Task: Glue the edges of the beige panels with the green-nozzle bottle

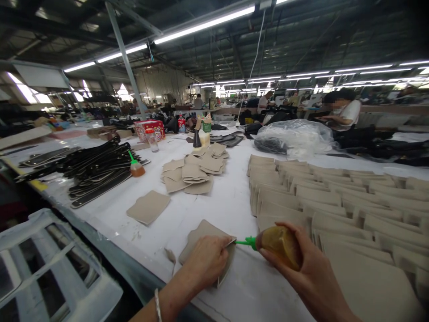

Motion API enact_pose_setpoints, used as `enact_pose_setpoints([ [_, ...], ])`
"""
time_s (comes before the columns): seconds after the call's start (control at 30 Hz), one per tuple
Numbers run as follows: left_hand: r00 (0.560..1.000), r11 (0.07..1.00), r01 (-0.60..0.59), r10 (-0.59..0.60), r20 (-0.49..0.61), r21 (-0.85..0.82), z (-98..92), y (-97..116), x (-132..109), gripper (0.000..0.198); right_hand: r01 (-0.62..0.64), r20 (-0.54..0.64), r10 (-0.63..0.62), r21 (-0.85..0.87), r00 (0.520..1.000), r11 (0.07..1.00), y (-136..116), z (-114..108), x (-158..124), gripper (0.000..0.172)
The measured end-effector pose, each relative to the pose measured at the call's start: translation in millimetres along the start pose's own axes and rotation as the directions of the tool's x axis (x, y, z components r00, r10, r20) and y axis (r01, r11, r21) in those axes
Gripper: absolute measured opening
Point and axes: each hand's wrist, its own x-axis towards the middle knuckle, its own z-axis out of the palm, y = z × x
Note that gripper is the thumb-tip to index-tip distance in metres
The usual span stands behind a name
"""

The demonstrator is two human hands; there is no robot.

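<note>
My right hand (313,264) is wrapped round a squeeze bottle (279,245) of amber liquid, probably glue, tipped on its side. Its green nozzle points left and meets the edge of a beige flat panel (197,237) on the white table. Over that panel lies my left hand (209,259), fingers curled and pinching its right edge near the nozzle tip. Just beyond, a single beige panel (148,207) lies flat. A loose heap of similar panels (192,172) sits farther back. To my right, rows of overlapping beige panels (321,197) cover the table.
Black straps (97,165) are piled at the left, beside a second green-tipped bottle (137,167). Farther back stand a red box (149,129), a clear jar (152,141) and a clear plastic bag (295,136). A plastic chair or crate (63,268) is at lower left. A co-worker (345,109) is at back right.
</note>
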Motion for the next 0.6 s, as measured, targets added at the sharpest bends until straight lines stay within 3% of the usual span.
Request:
enact_pose_setpoints([
  [0.23,0.999,1.0,0.03,-0.03,0.024,0.0,1.2,2,0,0.036,0.098,-0.036,-0.1,-0.051,0.994,0.994,-2,5,-5,0.049],
  [0.6,0.996,0.997,0.072,-0.07,0.059,-0.028,-0.1,4,-1,0.041,-0.101,-0.026,0.102,0.037,0.994,0.994,-10,4,-9,0.05],
])
